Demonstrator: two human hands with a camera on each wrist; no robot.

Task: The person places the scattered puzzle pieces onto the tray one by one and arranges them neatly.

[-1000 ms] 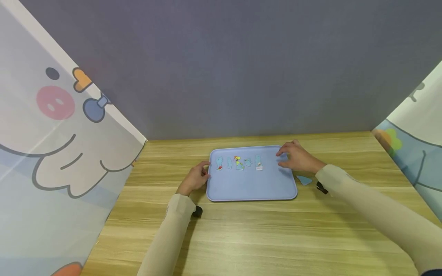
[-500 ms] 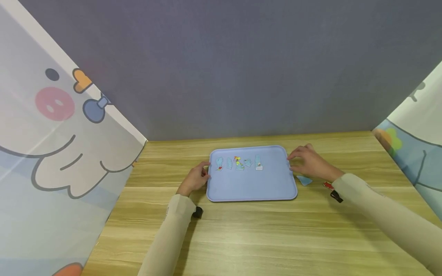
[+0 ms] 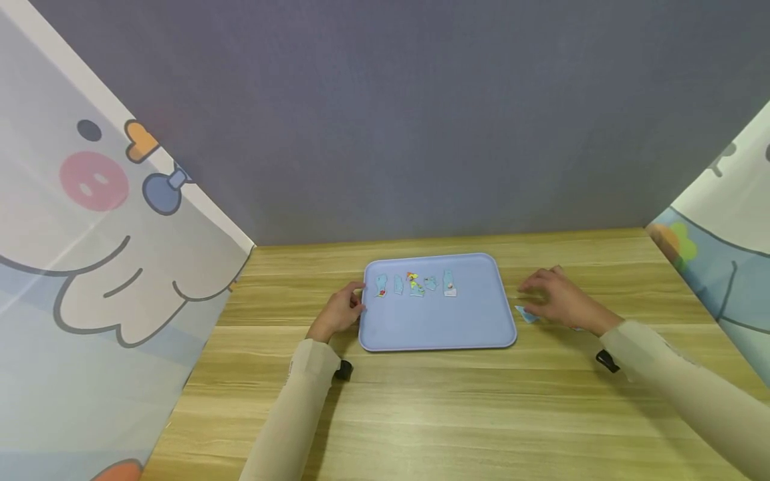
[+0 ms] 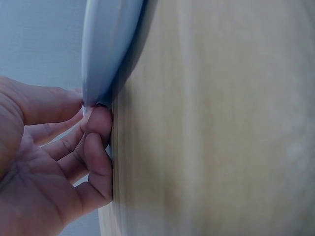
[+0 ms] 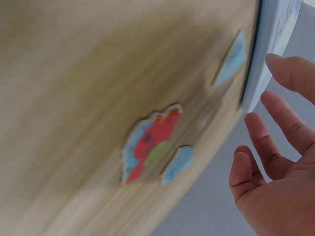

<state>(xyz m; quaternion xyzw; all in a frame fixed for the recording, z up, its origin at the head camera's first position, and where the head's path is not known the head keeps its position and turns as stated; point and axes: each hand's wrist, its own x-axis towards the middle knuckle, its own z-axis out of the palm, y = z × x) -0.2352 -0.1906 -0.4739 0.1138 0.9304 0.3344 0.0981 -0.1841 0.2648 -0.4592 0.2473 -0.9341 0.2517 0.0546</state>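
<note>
My left hand point(image 3: 339, 312) holds the left rim of a pale blue tray point(image 3: 439, 327); in the left wrist view the thumb lies on the rim point(image 4: 106, 44) with a fingertip under it. Several light-blue picture puzzle pieces lie in a row across the tray's upper half, one with a yellow figure point(image 3: 416, 287). Right of the tray, my right hand point(image 3: 559, 297) hovers over the table, fingers relaxed and holding nothing. Beneath it in the right wrist view lie a blue pointed piece point(image 5: 231, 60), a red-and-blue piece point(image 5: 156, 137) and a small blue piece point(image 5: 178, 163).
The tray sits on a wood-grain table point(image 3: 433, 414). A grey panel point(image 3: 421, 133) rises behind it, and cartoon-printed panels stand at the left point(image 3: 120, 267) and right point(image 3: 734, 200).
My right hand has moved from over the tray's right side out to the right, over the loose pieces on the table. My left hand has stayed on the tray's rim.
</note>
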